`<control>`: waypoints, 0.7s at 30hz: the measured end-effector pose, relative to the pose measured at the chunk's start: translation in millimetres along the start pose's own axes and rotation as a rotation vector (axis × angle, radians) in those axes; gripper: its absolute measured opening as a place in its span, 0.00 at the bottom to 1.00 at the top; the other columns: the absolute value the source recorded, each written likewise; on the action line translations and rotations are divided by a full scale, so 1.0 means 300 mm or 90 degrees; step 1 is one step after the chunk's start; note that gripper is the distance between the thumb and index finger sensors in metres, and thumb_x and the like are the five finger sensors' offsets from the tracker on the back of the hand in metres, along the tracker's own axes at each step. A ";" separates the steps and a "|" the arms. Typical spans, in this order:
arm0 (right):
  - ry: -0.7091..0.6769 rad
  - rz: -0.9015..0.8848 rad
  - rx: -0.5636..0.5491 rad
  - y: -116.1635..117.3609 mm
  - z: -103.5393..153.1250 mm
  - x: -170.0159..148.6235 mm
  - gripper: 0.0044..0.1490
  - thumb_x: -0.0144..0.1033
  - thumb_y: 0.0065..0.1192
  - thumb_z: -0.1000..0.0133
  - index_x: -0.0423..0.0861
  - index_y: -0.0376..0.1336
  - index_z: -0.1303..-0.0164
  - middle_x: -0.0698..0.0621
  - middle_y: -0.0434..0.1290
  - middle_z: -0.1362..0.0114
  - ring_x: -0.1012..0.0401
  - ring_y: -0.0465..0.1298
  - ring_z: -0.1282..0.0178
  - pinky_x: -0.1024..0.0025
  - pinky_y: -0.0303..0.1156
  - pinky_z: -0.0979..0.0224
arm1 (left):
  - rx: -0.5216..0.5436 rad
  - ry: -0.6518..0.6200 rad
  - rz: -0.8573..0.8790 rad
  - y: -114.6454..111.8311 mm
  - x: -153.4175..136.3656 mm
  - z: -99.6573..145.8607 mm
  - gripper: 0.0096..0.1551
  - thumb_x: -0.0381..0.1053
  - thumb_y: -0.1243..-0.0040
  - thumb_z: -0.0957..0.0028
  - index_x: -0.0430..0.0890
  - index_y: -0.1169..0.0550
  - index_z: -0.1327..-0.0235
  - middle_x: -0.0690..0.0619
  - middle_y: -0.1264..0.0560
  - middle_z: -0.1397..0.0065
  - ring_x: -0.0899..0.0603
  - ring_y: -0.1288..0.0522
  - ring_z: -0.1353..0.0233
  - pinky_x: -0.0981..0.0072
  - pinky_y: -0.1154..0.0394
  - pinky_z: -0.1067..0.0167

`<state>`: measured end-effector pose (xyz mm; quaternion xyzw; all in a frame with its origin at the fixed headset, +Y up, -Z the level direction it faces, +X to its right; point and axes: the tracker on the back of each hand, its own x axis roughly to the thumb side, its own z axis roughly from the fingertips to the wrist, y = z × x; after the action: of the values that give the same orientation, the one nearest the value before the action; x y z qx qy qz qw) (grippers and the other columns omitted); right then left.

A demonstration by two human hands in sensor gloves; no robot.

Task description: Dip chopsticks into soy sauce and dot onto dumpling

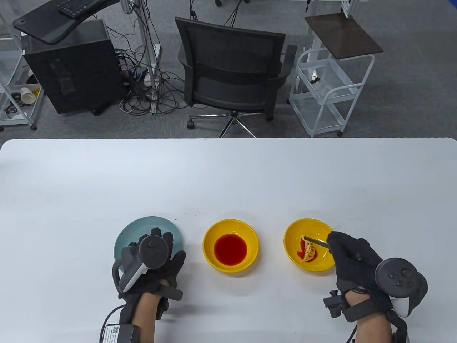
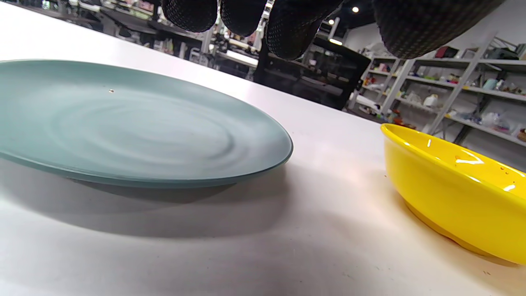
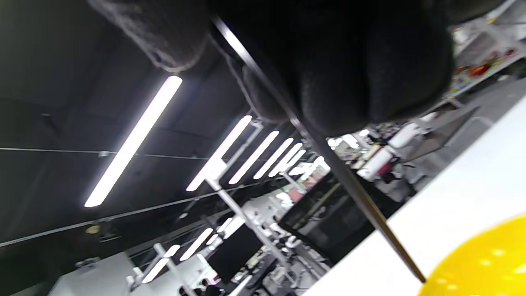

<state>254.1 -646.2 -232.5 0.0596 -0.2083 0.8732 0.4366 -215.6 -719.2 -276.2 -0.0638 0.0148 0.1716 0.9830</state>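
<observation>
A yellow bowl point(image 1: 246, 234) of red soy sauce point(image 1: 230, 249) stands in the middle of the table. A second yellow bowl point(image 1: 319, 266) to its right holds a dumpling point(image 1: 309, 252) smeared with red sauce. My right hand point(image 1: 351, 255) grips dark chopsticks point(image 1: 315, 241); their tips point left over the dumpling. In the right wrist view the chopsticks point(image 3: 353, 187) run down from my gloved fingers toward the bowl's rim point(image 3: 485, 259). My left hand point(image 1: 157, 257) rests flat on the near edge of a teal plate point(image 1: 142, 228), holding nothing.
The teal plate point(image 2: 135, 127) lies left of the sauce bowl point(image 2: 452, 197) in the left wrist view. A few red drops point(image 1: 185, 215) spot the table behind the plate. An office chair point(image 1: 232, 68) and a white cart point(image 1: 328, 82) stand beyond the far edge.
</observation>
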 end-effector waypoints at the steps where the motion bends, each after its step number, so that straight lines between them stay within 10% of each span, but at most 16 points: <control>1: -0.017 -0.006 0.002 0.013 0.003 0.012 0.35 0.53 0.58 0.49 0.39 0.72 0.45 0.37 0.82 0.46 0.40 0.81 0.52 0.25 0.58 0.28 | 0.000 0.000 0.001 0.000 0.000 0.000 0.46 0.71 0.45 0.49 0.48 0.34 0.21 0.46 0.46 0.14 0.28 0.43 0.18 0.24 0.51 0.28; 21: -0.222 0.124 0.229 0.407 0.092 0.145 0.30 0.51 0.66 0.52 0.49 0.72 0.43 0.42 0.83 0.40 0.43 0.84 0.44 0.27 0.60 0.27 | -0.002 -0.002 0.001 -0.005 0.004 -0.002 0.46 0.71 0.45 0.49 0.48 0.34 0.20 0.46 0.46 0.14 0.28 0.43 0.18 0.24 0.51 0.28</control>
<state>129.3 -690.4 -233.1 0.2655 -0.1270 0.9105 0.2905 -214.0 -720.3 -276.8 -0.0651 0.0133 0.1726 0.9828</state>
